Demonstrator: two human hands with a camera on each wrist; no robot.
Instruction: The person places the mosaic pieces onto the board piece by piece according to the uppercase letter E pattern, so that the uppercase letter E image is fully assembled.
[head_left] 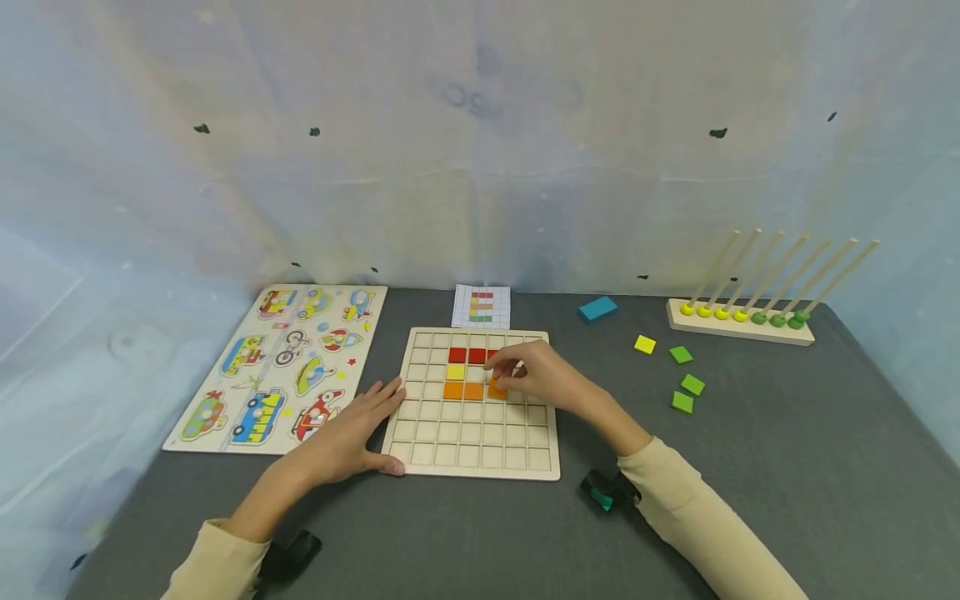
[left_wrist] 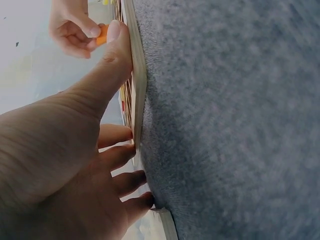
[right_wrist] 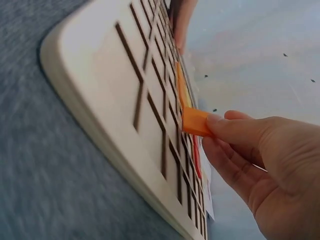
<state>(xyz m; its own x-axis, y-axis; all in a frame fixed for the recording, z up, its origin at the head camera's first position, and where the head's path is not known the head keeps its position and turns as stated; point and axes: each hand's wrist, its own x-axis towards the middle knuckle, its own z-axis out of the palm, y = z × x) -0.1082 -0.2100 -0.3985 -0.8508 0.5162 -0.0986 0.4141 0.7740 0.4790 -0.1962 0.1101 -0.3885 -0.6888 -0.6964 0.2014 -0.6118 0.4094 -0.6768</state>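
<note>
My right hand (head_left: 528, 371) pinches an orange square tile (right_wrist: 196, 121) between thumb and fingers, tilted at the surface of a wooden grid board (head_left: 468, 458). Left of it, two orange tiles (head_left: 462, 391) lie in the board's cells. Above them sit a yellow tile (head_left: 455, 372) and a row of red tiles (head_left: 467, 356), whose right end is partly hidden by the right hand. My left hand (head_left: 348, 433) rests along the board's left edge, fingers spread and thumb at the near corner. In the left wrist view its thumb (left_wrist: 114, 50) lies on the board's rim.
A printed pattern card (head_left: 482, 307) lies behind the board. The vehicle puzzle board (head_left: 225, 371) is at left. To the right are a blue block (head_left: 597, 309), a loose yellow tile (head_left: 644, 344), green tiles (head_left: 693, 384) and a peg stand (head_left: 738, 331) with beads.
</note>
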